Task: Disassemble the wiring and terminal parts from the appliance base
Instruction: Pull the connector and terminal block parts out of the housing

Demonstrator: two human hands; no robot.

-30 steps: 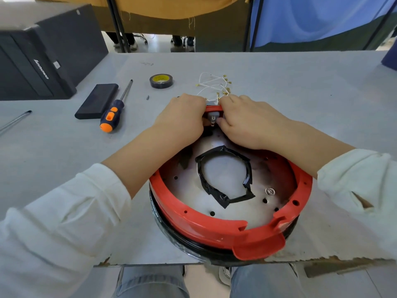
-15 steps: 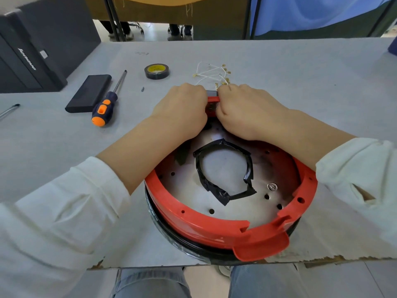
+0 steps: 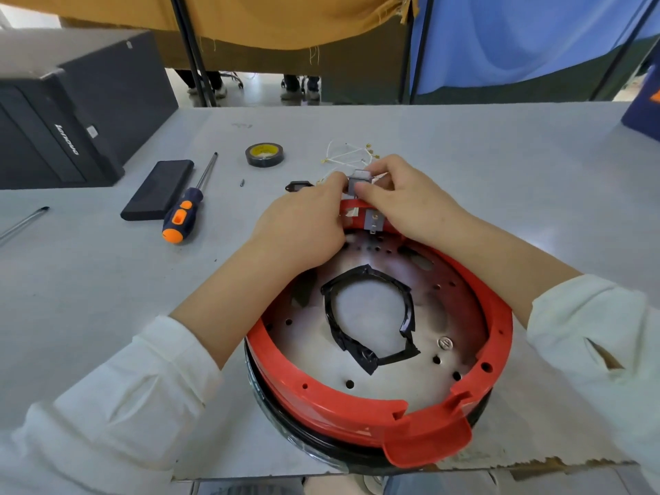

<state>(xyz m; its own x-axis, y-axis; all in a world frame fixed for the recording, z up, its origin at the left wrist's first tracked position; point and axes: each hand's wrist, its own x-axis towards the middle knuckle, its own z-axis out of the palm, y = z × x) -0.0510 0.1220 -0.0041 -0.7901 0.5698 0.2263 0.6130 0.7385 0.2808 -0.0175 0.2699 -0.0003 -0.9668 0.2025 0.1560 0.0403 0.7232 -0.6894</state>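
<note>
The round appliance base (image 3: 493, 337) has a red plastic rim, a metal floor with holes and a ring of black tape (image 3: 371, 316) in its middle. It lies at the table's near edge. Both hands meet at its far rim. My right hand (image 3: 410, 198) pinches a small grey terminal block (image 3: 359, 180) lifted just above the rim. My left hand (image 3: 303, 223) grips the same block from the left. A second grey terminal piece (image 3: 373, 221) sits on the rim below. White wires with brass ends (image 3: 346, 157) lie on the table behind the hands.
An orange-and-blue screwdriver (image 3: 182, 216), a flat black case (image 3: 159, 189) and a roll of black tape (image 3: 264, 154) lie to the left. A small black part (image 3: 296, 186) sits by my left hand. A black computer case (image 3: 68, 112) stands at far left.
The grey terminal block has come up off the red rim between both hands. A small black part now shows on the table left of my hands.
</note>
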